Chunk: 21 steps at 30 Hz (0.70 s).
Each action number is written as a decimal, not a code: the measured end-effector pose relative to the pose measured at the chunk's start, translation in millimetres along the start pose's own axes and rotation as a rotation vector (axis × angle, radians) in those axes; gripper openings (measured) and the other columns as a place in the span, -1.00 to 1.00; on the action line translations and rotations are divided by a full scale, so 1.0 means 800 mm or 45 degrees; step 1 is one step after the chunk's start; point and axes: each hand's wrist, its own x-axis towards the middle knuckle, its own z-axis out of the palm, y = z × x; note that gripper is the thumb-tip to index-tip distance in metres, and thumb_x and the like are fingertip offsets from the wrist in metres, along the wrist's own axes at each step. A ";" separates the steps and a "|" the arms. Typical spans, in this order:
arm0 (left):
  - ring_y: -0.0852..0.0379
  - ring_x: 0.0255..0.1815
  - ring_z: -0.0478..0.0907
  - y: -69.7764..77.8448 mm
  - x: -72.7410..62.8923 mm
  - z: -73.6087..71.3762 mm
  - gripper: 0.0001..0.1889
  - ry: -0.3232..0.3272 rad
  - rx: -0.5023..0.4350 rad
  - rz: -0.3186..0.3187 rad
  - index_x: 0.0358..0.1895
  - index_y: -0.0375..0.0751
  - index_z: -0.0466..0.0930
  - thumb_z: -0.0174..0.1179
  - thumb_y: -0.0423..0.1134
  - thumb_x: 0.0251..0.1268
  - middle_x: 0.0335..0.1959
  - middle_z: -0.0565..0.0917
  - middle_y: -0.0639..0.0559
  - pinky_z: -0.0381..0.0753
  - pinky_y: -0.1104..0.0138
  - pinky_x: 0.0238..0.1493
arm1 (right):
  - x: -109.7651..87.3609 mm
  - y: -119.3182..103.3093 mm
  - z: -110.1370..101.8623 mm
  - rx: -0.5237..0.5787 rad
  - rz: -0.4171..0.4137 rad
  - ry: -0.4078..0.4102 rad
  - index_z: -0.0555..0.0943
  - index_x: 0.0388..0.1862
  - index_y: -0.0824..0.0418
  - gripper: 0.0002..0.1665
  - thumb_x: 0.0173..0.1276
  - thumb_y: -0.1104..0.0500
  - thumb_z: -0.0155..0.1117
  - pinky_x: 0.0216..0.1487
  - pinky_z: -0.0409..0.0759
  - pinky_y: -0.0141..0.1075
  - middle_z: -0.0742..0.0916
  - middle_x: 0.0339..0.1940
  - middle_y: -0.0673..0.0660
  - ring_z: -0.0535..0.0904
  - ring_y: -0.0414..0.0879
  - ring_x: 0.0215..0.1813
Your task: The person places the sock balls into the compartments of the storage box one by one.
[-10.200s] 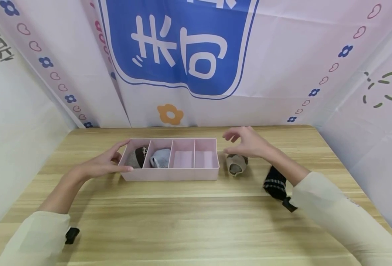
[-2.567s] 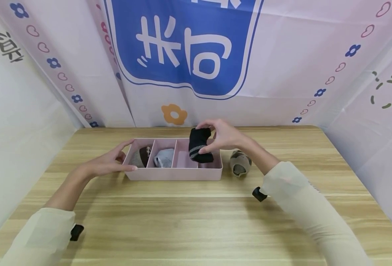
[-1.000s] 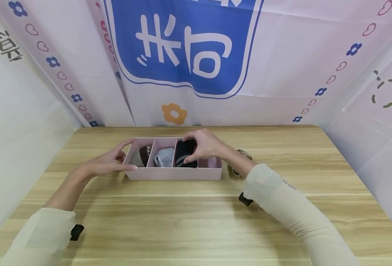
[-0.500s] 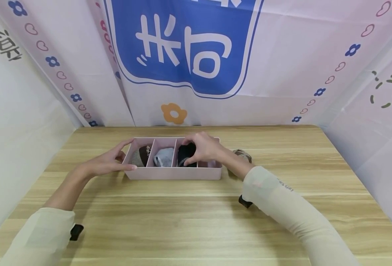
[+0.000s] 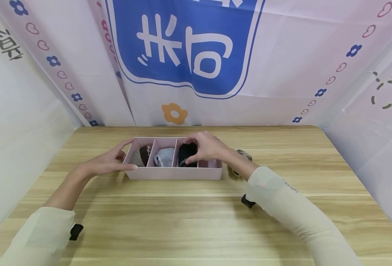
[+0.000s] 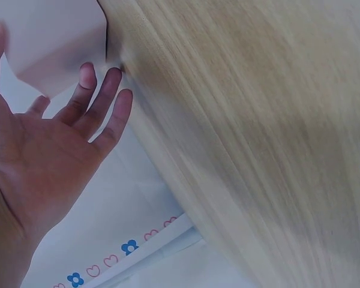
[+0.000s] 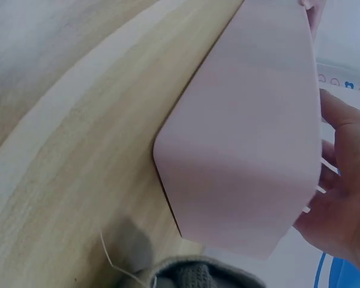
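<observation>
A long pink divided box (image 5: pixel 172 173) stands on the table in the head view. My left hand (image 5: pixel 106 159) spans its left end, thumb on the front rim and index finger at the back corner; the other fingers are spread beside the end wall in the left wrist view. My right hand (image 5: pixel 209 146) reaches into the third compartment from the left, thumb and fingers around a rolled black sock (image 5: pixel 186 153) with pale stripes. A grey and dark brown sock (image 5: pixel 140 156) sits in the first compartment, a light blue one (image 5: pixel 164 158) in the second.
The right forearm partly hides a rolled brown patterned sock (image 5: pixel 245 154) on the table, right of the box. It also shows at the bottom of the right wrist view. A printed cloth wall (image 5: pixel 275 85) borders the wooden table (image 5: pixel 169 221) at the back.
The black sock, earlier on the table at the right, was carried left over the box and lowered into the third compartment. The left hand keeps its place; little differs over the last half second.
</observation>
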 end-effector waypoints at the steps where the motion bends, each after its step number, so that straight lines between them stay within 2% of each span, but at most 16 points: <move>1: 0.01 -0.05 0.55 0.001 0.000 0.000 0.10 -0.001 -0.003 0.000 0.70 -0.19 -0.25 0.38 -0.11 0.33 -0.14 0.63 -0.15 0.45 0.13 0.06 | -0.002 0.000 -0.002 0.008 0.010 -0.001 0.65 0.24 0.29 -0.21 0.09 -0.01 0.72 0.14 0.60 -0.18 0.75 0.14 0.17 0.69 0.02 0.06; 5: 0.01 -0.06 0.56 0.003 0.000 0.000 0.10 -0.003 -0.013 0.001 0.69 -0.22 -0.26 0.38 -0.12 0.33 -0.15 0.64 -0.16 0.46 0.13 0.06 | -0.011 0.000 -0.014 0.048 0.002 0.022 0.65 0.23 0.31 -0.25 0.11 0.03 0.70 0.15 0.59 -0.19 0.75 0.11 0.19 0.69 0.04 0.05; 8: 0.01 -0.06 0.56 0.003 0.000 0.000 0.10 -0.004 -0.012 0.003 0.69 -0.22 -0.26 0.38 -0.12 0.33 -0.15 0.64 -0.16 0.46 0.14 0.06 | -0.020 0.003 -0.023 0.089 -0.037 0.054 0.65 0.21 0.34 -0.28 0.11 0.07 0.68 0.23 0.56 -0.16 0.75 0.10 0.22 0.66 0.06 0.15; 12: 0.02 -0.08 0.54 0.002 0.001 0.000 0.09 -0.002 0.000 0.005 0.69 -0.21 -0.26 0.37 -0.12 0.33 -0.16 0.63 -0.15 0.47 0.18 0.02 | -0.034 0.012 -0.033 0.153 -0.046 0.079 0.63 0.23 0.35 -0.30 0.15 0.11 0.65 0.18 0.60 -0.13 0.75 0.07 0.23 0.67 0.07 0.11; 21: 0.02 -0.08 0.54 -0.001 0.003 0.001 0.08 -0.008 -0.005 0.006 0.69 -0.20 -0.25 0.37 -0.13 0.33 -0.16 0.63 -0.14 0.47 0.20 0.01 | -0.072 0.035 -0.053 0.199 0.053 0.111 0.60 0.27 0.38 -0.27 0.19 0.07 0.61 0.19 0.57 0.11 0.72 0.14 0.29 0.62 0.13 0.18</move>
